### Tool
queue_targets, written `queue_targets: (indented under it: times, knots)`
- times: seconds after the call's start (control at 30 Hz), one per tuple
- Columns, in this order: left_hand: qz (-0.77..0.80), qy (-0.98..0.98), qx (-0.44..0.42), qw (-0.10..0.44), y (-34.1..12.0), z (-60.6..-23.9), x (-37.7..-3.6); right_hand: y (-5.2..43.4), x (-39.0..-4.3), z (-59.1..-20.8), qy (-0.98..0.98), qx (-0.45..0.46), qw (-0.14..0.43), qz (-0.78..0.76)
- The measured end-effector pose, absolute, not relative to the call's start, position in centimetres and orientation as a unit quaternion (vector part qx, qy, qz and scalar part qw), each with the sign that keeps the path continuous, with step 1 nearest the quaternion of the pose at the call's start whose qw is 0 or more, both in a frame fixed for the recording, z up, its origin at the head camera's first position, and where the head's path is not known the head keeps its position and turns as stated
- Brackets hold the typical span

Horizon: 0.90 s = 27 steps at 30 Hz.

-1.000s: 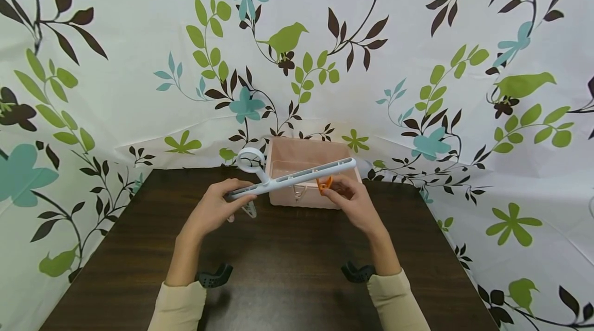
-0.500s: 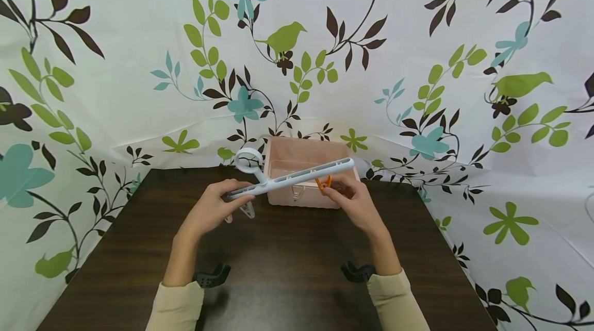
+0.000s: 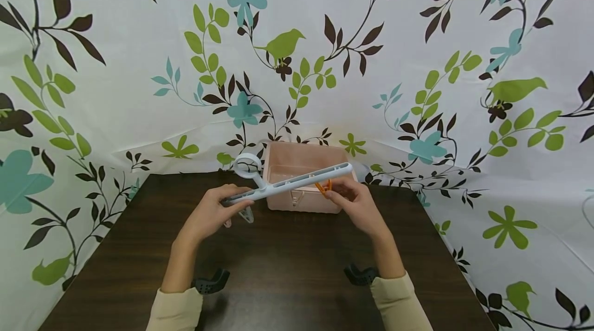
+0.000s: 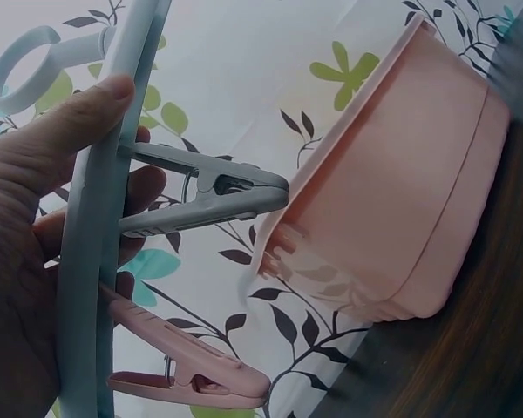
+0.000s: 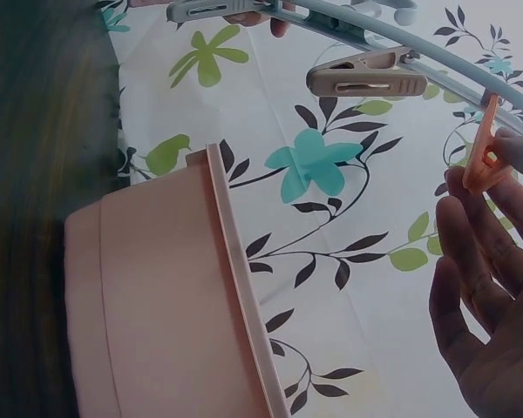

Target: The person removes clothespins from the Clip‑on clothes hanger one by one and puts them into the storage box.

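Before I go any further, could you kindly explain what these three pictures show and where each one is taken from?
There is no machine here: a person works with two bare hands over a dark table. The wide picture comes from a camera on the head; the other two come from cameras on each wrist. The left hand grips a white hanger bar, which carries a grey peg and a pink peg. The right hand pinches an orange peg at the bar. A pink tub stands at the table's far edge, against a leaf-patterned curtain.

White peg hanger [image 3: 297, 182], tilted, above pink bin; orange peg [image 3: 323, 187] beneath.
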<state>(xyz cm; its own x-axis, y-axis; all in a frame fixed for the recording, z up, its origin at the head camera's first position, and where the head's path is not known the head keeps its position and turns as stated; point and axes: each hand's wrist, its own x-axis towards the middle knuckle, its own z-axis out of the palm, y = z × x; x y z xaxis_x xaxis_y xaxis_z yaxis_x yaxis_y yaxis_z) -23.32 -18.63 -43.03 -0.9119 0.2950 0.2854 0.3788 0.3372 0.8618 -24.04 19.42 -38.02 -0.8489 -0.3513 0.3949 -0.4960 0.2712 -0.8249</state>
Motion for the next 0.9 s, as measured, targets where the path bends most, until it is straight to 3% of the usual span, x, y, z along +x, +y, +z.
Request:
queue_targets:
  times: [0.9]
  knots:
    - [-0.532,-0.824,-0.191,0.032,-18.36,-42.76,-23.17,19.87,-24.43,-38.18,-0.748,0.298,0.037,0.592]
